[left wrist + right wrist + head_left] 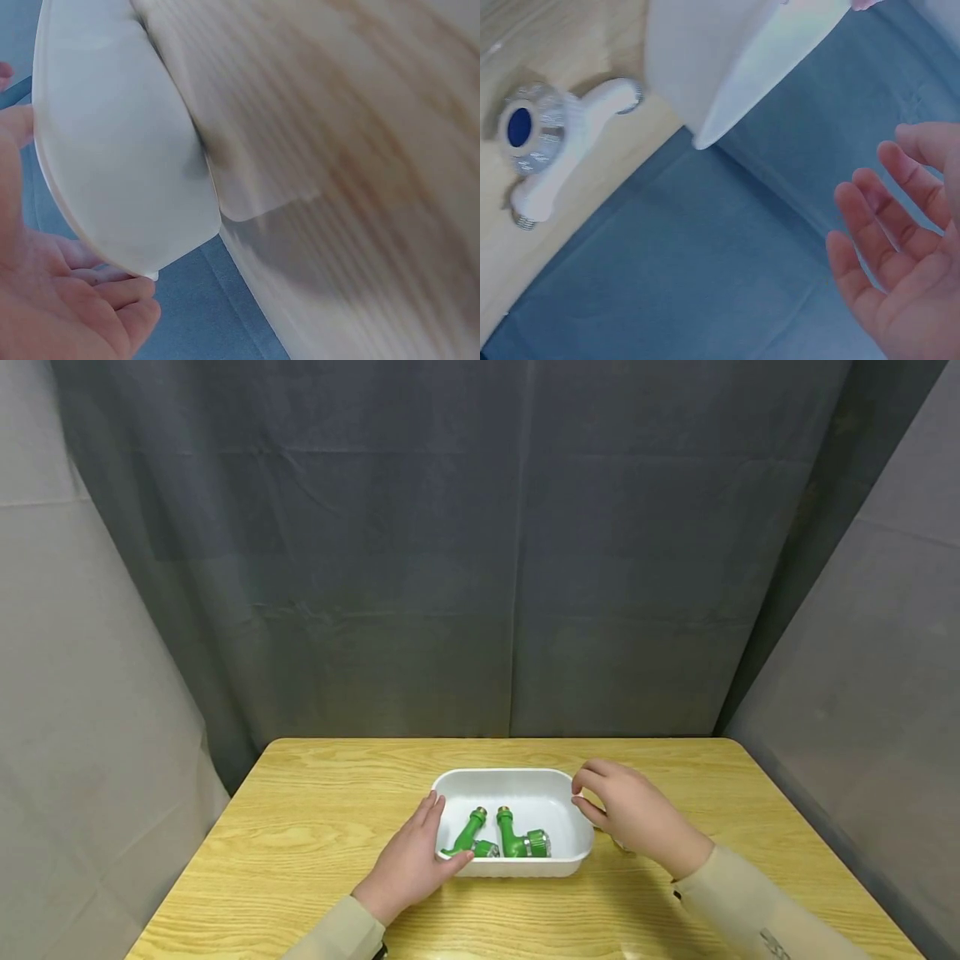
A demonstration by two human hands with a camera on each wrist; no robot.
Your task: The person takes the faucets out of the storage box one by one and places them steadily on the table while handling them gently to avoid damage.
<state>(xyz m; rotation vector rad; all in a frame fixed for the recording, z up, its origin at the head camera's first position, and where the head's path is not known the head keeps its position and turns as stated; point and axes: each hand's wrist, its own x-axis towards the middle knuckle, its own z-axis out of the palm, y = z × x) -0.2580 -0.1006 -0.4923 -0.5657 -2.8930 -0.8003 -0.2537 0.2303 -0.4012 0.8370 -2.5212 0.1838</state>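
A white oblong plastic basin (517, 867) stands on the table, with two green taps (514, 841) lying in it. Each tap has a brass-coloured end and a ribbed round handle. My left hand (411, 862) holds the basin's near left corner, thumb over the front rim and fingers along the left end; the left wrist view shows the fingertips at the rim. By the right rim is my right hand (628, 806), its thumb and fingers parted. The right wrist view shows this hand apart from the basin, fingers loosely bent and holding nothing.
Right of the basin lies a white tap (577, 146) with a clear handle and blue centre, mostly hidden behind my right hand in the head view. The wooden table (337, 810) ends at a dark grey curtain (375, 568). Pale cloth walls (862, 693) flank it.
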